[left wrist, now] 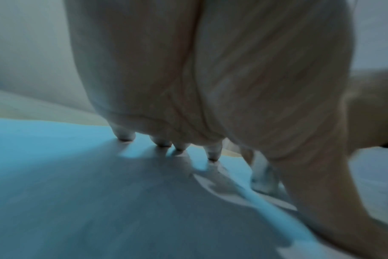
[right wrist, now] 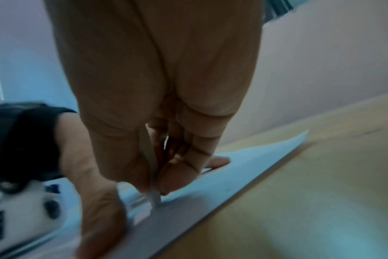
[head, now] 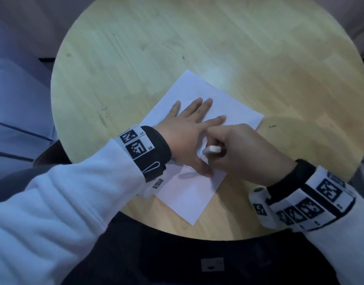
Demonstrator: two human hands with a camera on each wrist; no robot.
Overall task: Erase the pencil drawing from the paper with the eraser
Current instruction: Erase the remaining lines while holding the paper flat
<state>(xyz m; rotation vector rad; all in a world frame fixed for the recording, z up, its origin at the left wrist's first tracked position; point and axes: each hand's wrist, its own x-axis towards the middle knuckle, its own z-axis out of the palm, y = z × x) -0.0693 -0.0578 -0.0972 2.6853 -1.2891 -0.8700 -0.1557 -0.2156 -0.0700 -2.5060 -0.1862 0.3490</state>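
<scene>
A white sheet of paper [head: 228,103] lies at an angle on the round wooden table [head: 177,48]. My left hand [head: 189,128] lies flat on it, fingers spread and straight, pressing the sheet [left wrist: 100,192] down by the fingertips [left wrist: 213,154]. My right hand [head: 238,149] pinches a small white eraser [head: 213,149] between thumb and fingers, right beside the left thumb. In the right wrist view the eraser [right wrist: 154,196] touches the paper [right wrist: 244,168] with its tip. No pencil drawing shows; the hands cover that spot.
Bare wood surrounds the paper on the table's far and right sides. The table's near edge [head: 197,237] runs just above my dark lap. A blue-grey seat or floor [head: 16,99] lies to the left.
</scene>
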